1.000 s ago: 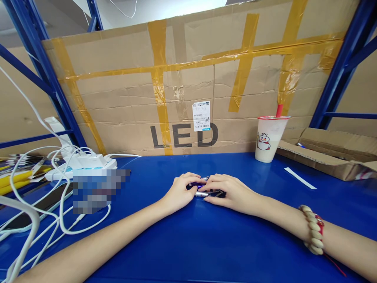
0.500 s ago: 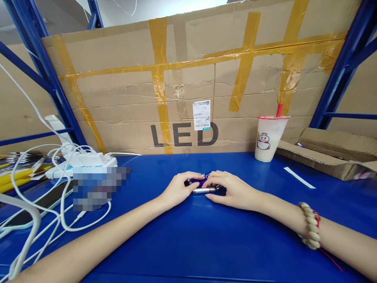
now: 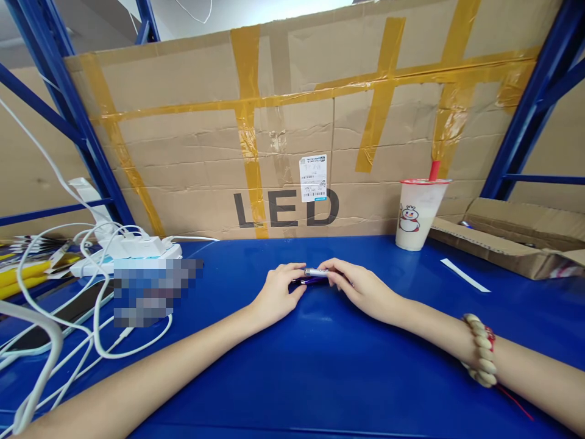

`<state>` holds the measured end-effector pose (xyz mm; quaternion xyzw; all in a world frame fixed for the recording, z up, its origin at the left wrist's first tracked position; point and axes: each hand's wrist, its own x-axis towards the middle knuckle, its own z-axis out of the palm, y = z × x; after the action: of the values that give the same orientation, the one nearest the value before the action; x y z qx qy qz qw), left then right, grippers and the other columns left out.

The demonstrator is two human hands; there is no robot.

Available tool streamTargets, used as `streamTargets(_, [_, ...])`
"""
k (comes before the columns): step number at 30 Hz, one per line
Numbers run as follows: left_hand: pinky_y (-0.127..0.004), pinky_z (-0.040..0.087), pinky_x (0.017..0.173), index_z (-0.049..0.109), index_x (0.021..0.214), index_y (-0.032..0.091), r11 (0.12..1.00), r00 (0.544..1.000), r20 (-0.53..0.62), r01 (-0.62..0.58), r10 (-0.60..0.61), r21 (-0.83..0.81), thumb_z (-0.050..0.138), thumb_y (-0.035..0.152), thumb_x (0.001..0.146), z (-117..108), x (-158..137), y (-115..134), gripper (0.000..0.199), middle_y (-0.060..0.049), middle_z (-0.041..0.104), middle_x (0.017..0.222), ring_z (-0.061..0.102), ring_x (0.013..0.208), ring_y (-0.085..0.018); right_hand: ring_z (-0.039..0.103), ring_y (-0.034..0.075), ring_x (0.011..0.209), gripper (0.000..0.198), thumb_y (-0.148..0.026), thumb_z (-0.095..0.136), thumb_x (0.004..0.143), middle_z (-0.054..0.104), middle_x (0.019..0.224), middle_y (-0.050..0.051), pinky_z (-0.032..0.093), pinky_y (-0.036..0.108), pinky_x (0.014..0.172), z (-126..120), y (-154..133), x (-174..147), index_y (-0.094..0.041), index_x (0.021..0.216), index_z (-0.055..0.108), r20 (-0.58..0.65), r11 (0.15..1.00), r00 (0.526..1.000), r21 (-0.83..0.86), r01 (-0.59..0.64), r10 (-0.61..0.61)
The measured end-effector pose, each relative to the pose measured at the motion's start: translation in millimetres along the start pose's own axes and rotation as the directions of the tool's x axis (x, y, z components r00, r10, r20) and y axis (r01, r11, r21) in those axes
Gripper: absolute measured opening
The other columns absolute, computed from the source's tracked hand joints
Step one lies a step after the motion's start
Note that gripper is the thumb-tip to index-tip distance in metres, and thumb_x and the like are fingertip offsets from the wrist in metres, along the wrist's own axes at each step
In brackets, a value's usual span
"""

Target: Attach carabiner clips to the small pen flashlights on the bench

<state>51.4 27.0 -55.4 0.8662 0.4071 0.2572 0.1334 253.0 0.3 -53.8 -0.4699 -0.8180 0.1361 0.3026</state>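
Observation:
Over the middle of the blue tabletop, my left hand and my right hand are close together. A slim silver pen-like cylinder spans the gap between them. Its right end is pinched in my right hand's fingers, and its left end meets the fingertips of my left hand. Just below it lies a dark blue, shiny pen-like stick; my left thumb and fingers close around its left end. Fingers partly hide both things, so their exact kind is unclear. A beaded bracelet circles my right wrist.
A drink cup with a red straw stands at the back right, beside an open cardboard box and a white strip. White cables and a power strip crowd the left. A large cardboard panel rises behind.
The silver cylinder has moved up and away from me, from in front of the blue stick to above it. My right hand's fingers have drawn back to its right end.

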Motion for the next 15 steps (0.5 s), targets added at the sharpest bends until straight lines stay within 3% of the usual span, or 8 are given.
streamTargets(3, [-0.043, 0.023, 0.106, 0.049, 0.129, 0.029, 0.985, 0.994, 0.066, -0.095, 0.087, 0.145, 0.040, 0.034, 0.090, 3.0, -3.5, 0.5, 0.041, 0.000, 0.033, 0.141, 0.028, 0.131, -0.021, 0.050, 0.008, 0.075, 0.039, -0.043, 0.025, 0.094, 0.054, 0.085, 0.003, 0.040, 0.023, 0.071, 1.2, 1.5, 0.7, -0.020, 0.113, 0.049, -0.077, 0.996, 0.996, 0.071, -0.049, 0.055])
streamTargets(6, [-0.045, 0.018, 0.107, 0.046, 0.132, 0.029, 0.958, 0.986, 0.110, -0.147, 0.123, 0.246, 0.034, 0.040, 0.092, 3.3, -5.9, 3.2, 0.043, -0.002, 0.026, 0.144, 0.020, 0.134, -0.024, 0.049, 0.008, 0.070, 0.043, -0.046, 0.024, 0.093, 0.053, 0.080, 0.003, 0.040, 0.022, 0.067, 2.3, 4.7, 2.1, -0.018, 0.116, 0.047, -0.143, 0.988, 0.985, 0.135, -0.078, 0.098])
streamTargets(10, [-0.042, 0.018, 0.107, 0.056, 0.123, 0.029, 0.943, 0.992, 0.039, -0.123, 0.117, 0.309, 0.041, 0.043, 0.089, 0.3, -6.5, 7.1, 0.040, -0.002, 0.035, 0.140, 0.023, 0.133, -0.023, 0.047, 0.008, 0.065, 0.046, -0.047, 0.022, 0.093, 0.052, 0.078, 0.003, 0.040, 0.022, 0.064, 2.6, 6.5, 3.3, -0.016, 0.117, 0.045, -0.177, 0.975, 0.975, 0.200, -0.099, 0.135])
streamTargets(15, [-0.038, 0.028, 0.102, 0.067, 0.092, 0.020, 0.965, 0.989, -0.125, -0.041, 0.075, 0.258, 0.056, 0.036, 0.080, -1.4, -6.1, 4.8, 0.023, -0.003, 0.048, 0.129, 0.037, 0.125, -0.022, 0.050, 0.010, 0.077, 0.049, -0.049, 0.019, 0.093, 0.054, 0.087, 0.004, 0.040, 0.024, 0.073, 2.1, 2.2, 1.5, -0.019, 0.120, 0.046, -0.127, 0.975, 0.977, 0.169, -0.147, 0.170])
